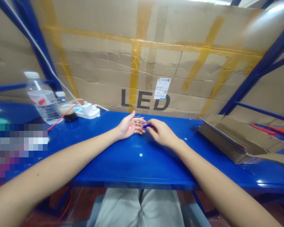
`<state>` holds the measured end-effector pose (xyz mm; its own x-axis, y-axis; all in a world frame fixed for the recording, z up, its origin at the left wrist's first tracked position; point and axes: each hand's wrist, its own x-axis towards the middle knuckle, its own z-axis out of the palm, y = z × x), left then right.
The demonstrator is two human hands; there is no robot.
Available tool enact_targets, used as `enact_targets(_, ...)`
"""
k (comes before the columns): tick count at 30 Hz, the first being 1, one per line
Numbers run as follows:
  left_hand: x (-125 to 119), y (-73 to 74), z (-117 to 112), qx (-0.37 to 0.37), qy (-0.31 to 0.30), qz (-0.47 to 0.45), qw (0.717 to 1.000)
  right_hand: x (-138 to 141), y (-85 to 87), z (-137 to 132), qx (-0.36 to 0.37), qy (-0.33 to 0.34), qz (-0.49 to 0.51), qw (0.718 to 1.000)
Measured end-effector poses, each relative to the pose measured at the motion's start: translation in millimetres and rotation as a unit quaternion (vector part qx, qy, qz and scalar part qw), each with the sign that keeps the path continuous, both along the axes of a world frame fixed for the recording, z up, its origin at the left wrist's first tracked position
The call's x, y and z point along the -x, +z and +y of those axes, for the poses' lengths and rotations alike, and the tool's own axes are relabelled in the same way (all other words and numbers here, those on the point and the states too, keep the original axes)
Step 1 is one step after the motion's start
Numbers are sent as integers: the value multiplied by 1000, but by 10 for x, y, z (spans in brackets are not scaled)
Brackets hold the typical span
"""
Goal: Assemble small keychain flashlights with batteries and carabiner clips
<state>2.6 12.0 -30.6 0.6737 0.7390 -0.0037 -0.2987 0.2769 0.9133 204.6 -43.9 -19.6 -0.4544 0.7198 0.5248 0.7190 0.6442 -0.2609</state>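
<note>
My left hand (129, 125) lies palm up on the blue table (123, 164), fingers stretched out, with a small red light spot on the palm. Thin metal-tipped pens (139, 118) lie across or just past its fingertips. My right hand (161, 132) is beside it, fingers curled around a small blue-purple pen-like object (147, 126) that points at the left palm. Both forearms reach in from the near edge.
A taped cardboard wall marked LED (145, 100) stands behind the table. Two bottles (44, 101) and a white power strip (87, 111) sit at the back left with a red wire. An open cardboard box (241, 142) lies at the right. Blue rack posts (255, 78) frame the sides.
</note>
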Motion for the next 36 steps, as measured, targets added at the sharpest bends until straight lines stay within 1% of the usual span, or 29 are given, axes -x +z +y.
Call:
enact_targets(6,-9,-4,1,-15,0,9,1000,-12,-8,22,8,5,2,1000)
enact_targets(8,-31,-8,-14,-50,8,33,998,-20,-12,34,17,-3,14,1000)
enact_targets(10,-62,-19,-33,-124,32,86,988,-24,-15,42,29,-13,27,999)
enact_targets(13,-102,-41,-53,-238,75,167,954,-22,-17,43,54,-2,29,998)
enact_targets(16,-100,-44,-49,-290,103,211,928,-21,-20,44,81,16,34,996)
enact_targets(19,-31,-4,-20,-337,95,251,903,-38,-36,66,117,10,45,992)
enact_targets(20,6,20,-9,-364,87,267,888,-48,-46,81,126,7,48,991)
enact_targets(21,48,48,2,-401,82,288,865,-60,-59,100,132,6,53,990)
enact_targets(22,92,77,11,-445,80,314,835,-73,-74,123,134,8,59,989)
enact_targets(24,177,133,24,-527,82,368,762,-94,-111,171,132,11,71,989)
enact_targets(25,213,155,28,-555,79,391,730,-101,-130,195,131,10,72,989)
enact_targets(26,243,172,32,-571,72,410,707,-103,-150,216,130,7,72,989)
enact_targets(27,266,184,36,-580,64,425,692,-101,-167,235,129,2,70,989)
enact_targets(28,284,189,41,-583,56,436,683,-96,-183,250,128,-2,68,989)
enact_targets(30,309,188,56,-585,51,448,674,-77,-204,271,121,-2,60,991)
enact_targets(34,341,166,98,-571,61,448,685,-50,-213,292,93,19,25,995)
enact_targets(36,351,159,117,-563,58,460,684,-60,-208,297,82,19,10,996)
